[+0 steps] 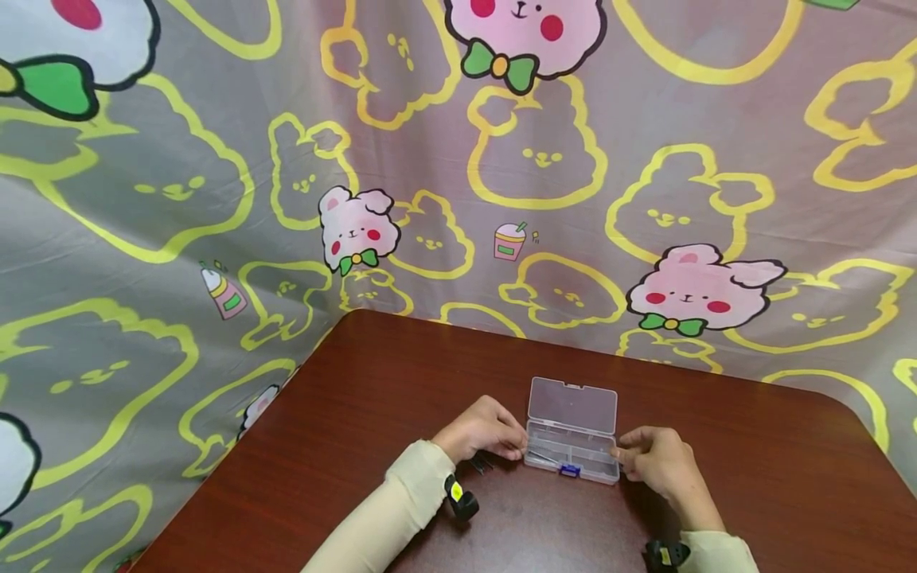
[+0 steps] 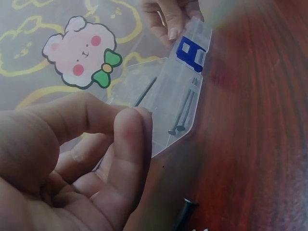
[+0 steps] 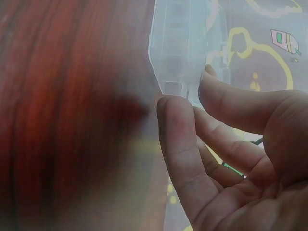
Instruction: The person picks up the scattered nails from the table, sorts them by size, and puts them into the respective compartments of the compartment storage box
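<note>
A clear plastic box [image 1: 593, 463] with a blue latch [image 1: 569, 470] stands on the table, its clear lid [image 1: 573, 404] raised at the back. My left hand [image 1: 490, 430] is at the box's left end and pinches a thin dark nail [image 2: 146, 91] between thumb and fingertips. The nail slants over the box. Two more nails [image 2: 184, 109] lie side by side in the left front compartment. With thumb and fingers, my right hand [image 1: 655, 460] grips the right end of the box.
More dark nails [image 1: 481, 463] lie on the brown table [image 1: 401, 366] beneath the left hand, partly hidden by it. A cartoon-printed curtain [image 1: 430, 159] hangs behind the table and along its left side.
</note>
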`<state>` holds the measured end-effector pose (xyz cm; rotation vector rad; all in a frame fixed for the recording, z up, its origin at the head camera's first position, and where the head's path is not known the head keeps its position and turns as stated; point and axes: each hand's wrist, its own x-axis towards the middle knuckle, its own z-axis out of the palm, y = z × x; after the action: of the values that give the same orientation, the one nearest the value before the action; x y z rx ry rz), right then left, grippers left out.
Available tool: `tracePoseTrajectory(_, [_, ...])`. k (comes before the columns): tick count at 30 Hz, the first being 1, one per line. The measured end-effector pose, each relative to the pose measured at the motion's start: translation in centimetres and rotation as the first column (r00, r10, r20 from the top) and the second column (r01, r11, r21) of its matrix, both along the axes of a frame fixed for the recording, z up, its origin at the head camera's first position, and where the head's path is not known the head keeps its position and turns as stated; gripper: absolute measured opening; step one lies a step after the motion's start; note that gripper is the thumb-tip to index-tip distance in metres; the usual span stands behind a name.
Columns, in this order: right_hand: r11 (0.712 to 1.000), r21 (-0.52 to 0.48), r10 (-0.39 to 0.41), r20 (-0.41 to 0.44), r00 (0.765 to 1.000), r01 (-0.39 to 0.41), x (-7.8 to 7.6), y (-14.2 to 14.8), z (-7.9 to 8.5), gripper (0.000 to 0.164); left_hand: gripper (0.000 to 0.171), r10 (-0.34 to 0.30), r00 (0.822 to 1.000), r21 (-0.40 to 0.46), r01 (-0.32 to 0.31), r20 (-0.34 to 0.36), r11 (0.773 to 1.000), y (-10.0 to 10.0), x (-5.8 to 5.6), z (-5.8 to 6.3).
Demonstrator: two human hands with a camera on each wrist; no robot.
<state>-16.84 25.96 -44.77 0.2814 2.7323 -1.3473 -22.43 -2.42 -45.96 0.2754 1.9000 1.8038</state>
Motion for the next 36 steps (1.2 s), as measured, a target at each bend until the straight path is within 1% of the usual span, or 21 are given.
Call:
tracePoseTrajectory(5, [1.0, -0.015, -0.003, -0.008, 1.0, 0.003, 0.0, -0.1, -0.1, 0.024, 0.003, -0.003, 0.999, -0.047, 0.001, -0.039, 0.999, 0.4, 0.2, 0.4])
tracePoseTrajectory(7, [1.0, -0.016, 0.001, -0.014, 1.0, -0.001, 0.0, -0.1, -0.1, 0.024, 0.004, -0.011, 0.999, -0.062, 0.007, -0.052, 0.998, 0.5, 0.2, 0.5])
tracePoseTrajectory(10, [1.0, -0.012, 0.0, -0.012, 1.0, 0.0, 0.0, -0.1, -0.1, 0.023, 0.005, -0.03, 0.995, -0.109, 0.02, -0.093, 0.994, 0.7, 0.2, 0.6])
tracePoseTrajectory(12, [1.0, -0.009, 0.0, -0.01, 1.0, 0.0, 0.0, -0.1, -0.1, 0.023, 0.007, -0.044, 0.991, -0.16, 0.023, -0.13, 0.987, 0.8, 0.2, 0.7])
tracePoseTrajectory(15, [1.0, -0.005, -0.002, -0.009, 1.0, 0.001, 0.0, -0.1, -0.1, 0.023, 0.01, -0.068, 0.981, -0.241, 0.022, -0.184, 0.97, 1.0, 0.2, 0.7])
tracePoseTrajectory(18, [1.0, -0.008, -0.007, -0.01, 1.0, 0.007, 0.0, -0.1, -0.2, 0.024, 0.012, -0.092, 0.973, -0.286, 0.028, -0.214, 0.958, 1.1, 0.2, 0.8])
tracePoseTrajectory(22, [1.0, -0.013, -0.009, -0.004, 1.0, 0.009, 0.0, -0.3, -0.2, 0.027, 0.012, -0.096, 0.971, -0.294, 0.028, -0.218, 0.955, 1.2, 0.2, 0.8])
tracePoseTrajectory(25, [1.0, -0.006, -0.004, 0.001, 1.0, 0.004, 0.0, -0.3, -0.1, 0.029, 0.009, -0.088, 0.972, -0.285, 0.023, -0.219, 0.958, 1.1, 0.2, 1.0])
tracePoseTrajectory(31, [1.0, -0.003, -0.002, -0.004, 1.0, 0.002, 0.0, -0.1, 0.0, 0.027, 0.004, -0.096, 0.973, -0.257, 0.04, -0.209, 0.966, 0.3, -0.1, 1.7])
tracePoseTrajectory(36, [1.0, -0.009, 0.001, -0.009, 1.0, -0.001, 0.1, 0.0, -0.1, 0.025, 0.004, -0.094, 0.972, -0.274, 0.033, -0.215, 0.961, -0.6, -0.4, 1.9])
